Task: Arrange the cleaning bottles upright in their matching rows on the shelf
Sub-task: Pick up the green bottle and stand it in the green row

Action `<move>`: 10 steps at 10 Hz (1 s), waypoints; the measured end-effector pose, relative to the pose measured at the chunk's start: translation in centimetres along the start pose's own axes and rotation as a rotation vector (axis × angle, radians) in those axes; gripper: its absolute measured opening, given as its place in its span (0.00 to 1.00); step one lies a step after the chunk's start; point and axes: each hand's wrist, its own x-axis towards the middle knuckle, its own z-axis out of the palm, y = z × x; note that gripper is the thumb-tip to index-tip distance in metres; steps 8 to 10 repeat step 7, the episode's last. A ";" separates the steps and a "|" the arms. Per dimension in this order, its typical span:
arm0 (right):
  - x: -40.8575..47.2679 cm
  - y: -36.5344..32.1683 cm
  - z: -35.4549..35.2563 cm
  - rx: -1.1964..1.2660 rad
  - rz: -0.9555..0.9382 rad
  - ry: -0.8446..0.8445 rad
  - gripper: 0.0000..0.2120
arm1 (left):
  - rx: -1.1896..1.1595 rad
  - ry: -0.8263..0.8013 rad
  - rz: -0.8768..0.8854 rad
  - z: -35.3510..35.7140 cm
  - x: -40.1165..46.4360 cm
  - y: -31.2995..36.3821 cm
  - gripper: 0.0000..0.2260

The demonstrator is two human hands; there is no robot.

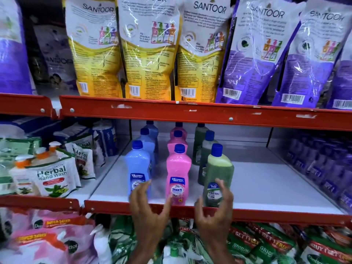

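Three rows of blue-capped bottles stand upright on the white middle shelf point(266, 187). The front blue bottle point(138, 168) leads the left row, the front pink bottle point(178, 172) the middle row, and the front green bottle point(219, 172) the right row, leaning slightly right. My left hand point(150, 210) hovers with spread fingers in front of the blue and pink bottles, fingertips just at their labels. My right hand point(215, 208) curls loosely around the base of the green bottle, fingers apart, grip not closed. Each row runs three deep.
Red shelf rails point(190, 111) edge each level. Yellow and purple Santoor pouches point(148, 54) hang above. Herbal hand wash packs point(51, 176) sit left, purple packs point(327, 168) right, pink and green pouches point(266, 244) below.
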 end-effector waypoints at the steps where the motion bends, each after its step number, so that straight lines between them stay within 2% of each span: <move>1: -1.3 -1.5 3.6 -0.070 0.012 -0.194 0.39 | 0.069 0.177 -0.041 -1.9 2.1 -2.2 0.35; 2: -1.2 -2.8 6.9 -0.053 0.173 -0.247 0.48 | 0.098 -0.013 -0.157 -2.1 4.6 -3.5 0.47; 3: -0.5 -2.8 9.1 -0.095 0.277 -0.242 0.50 | 0.102 -0.129 -0.184 -1.7 5.5 -4.4 0.48; 4: -0.2 -2.5 9.7 -0.069 0.289 -0.223 0.46 | 0.099 -0.114 -0.171 -1.4 5.7 -5.0 0.42; 5: -0.1 -2.0 9.8 -0.045 0.287 -0.216 0.44 | 0.088 -0.110 -0.165 -1.5 5.6 -5.0 0.40; 10: 0.1 -1.6 9.9 -0.018 0.289 -0.240 0.45 | 0.087 -0.124 -0.154 -1.7 5.5 -4.7 0.42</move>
